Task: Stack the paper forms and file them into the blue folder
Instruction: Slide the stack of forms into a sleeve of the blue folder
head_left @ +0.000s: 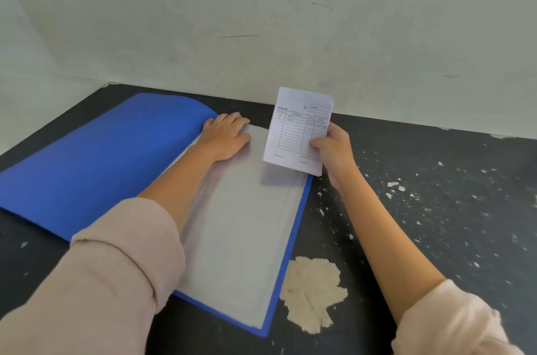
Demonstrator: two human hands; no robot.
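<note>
Right, the blue card folder lies wide open on the dark, paint-flecked counter, its raised cover curving over toward the counter's left edge and the far-left corner by the pale wall. Inside, a clear plastic sleeve covers the right-hand leaf, running from the middle of the counter down toward the near edge, with a thin blue border showing along its right side.

The left hand is pressed flat on the far end of that sleeve, palm down, fingers spread and pointing to the back edge: an open grip, nothing held, just pinning the leaf. Its forearm lies along the fold, the loose pale pink sleeve pushed up near the elbow.

The right hand has the small stack of white printed paper forms, lined receipts with some handwriting in the top rows. The grip is closed on the stack's lower right edge, thumb across the front, fingers behind. The forms stand nearly upright, tilted slightly, with the bottom edge just over the far right corner of the folder leaf, casting a shadow on the plastic; whether they touch it I cannot tell.

Near the counter's front edge, just right of the folder, sits a ragged cream patch of worn surface.
</note>
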